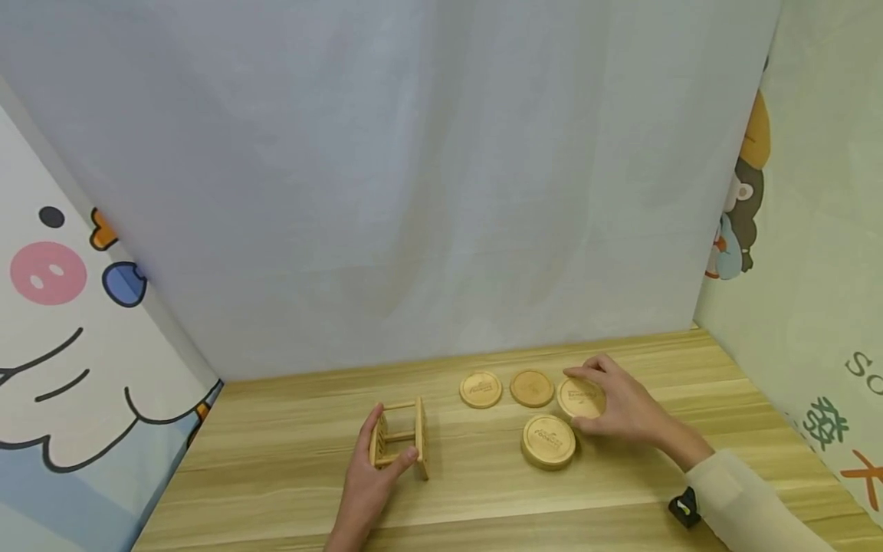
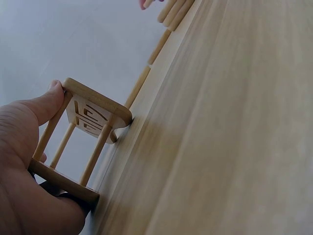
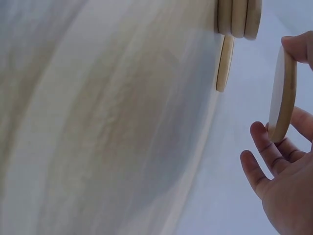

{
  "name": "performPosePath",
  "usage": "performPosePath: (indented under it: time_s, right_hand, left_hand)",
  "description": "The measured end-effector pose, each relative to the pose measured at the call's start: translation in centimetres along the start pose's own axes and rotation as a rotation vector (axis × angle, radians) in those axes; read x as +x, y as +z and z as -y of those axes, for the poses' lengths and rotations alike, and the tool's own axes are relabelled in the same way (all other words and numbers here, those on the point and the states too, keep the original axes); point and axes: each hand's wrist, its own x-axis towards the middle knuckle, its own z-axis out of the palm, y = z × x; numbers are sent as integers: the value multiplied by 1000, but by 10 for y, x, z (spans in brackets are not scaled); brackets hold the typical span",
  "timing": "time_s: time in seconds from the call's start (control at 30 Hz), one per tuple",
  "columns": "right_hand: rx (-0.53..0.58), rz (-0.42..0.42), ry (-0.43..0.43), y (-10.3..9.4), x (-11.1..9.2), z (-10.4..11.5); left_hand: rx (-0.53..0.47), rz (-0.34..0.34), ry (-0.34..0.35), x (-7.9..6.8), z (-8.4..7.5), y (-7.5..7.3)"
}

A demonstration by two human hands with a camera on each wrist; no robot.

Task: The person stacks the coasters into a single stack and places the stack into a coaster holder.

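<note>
My left hand (image 1: 368, 479) grips a small wooden coaster holder (image 1: 398, 438), thumb on one side and fingers on the other. Cut-out patterned end panels joined by round rods show in the left wrist view, where the holder (image 2: 93, 105) stands on the table. At the right, my right hand (image 1: 624, 402) pinches a round wooden coaster (image 1: 579, 398) by its edge. That coaster (image 3: 283, 95) is raised off the table in the right wrist view. Just left of this hand lies a stack of coasters (image 1: 548, 442) with engraved lettering on top.
Two single coasters lie flat toward the back, a lettered one (image 1: 480, 389) and a plainer one (image 1: 532, 388). A small black object (image 1: 684, 507) sits beside the right sleeve. A pale curtain (image 1: 441, 192) hangs behind the wooden table (image 1: 290, 452), with printed cloths at both sides.
</note>
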Motion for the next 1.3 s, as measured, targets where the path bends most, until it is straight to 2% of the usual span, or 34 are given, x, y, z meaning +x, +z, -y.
performPosePath:
  time_s: [0.57, 1.3]
  right_hand:
    - [46, 9, -36, 8, -1, 15]
    - [50, 12, -74, 15, -1, 25]
  left_hand:
    - [-9, -1, 4, 0, 1, -1]
    - [-4, -5, 10, 1, 3, 0]
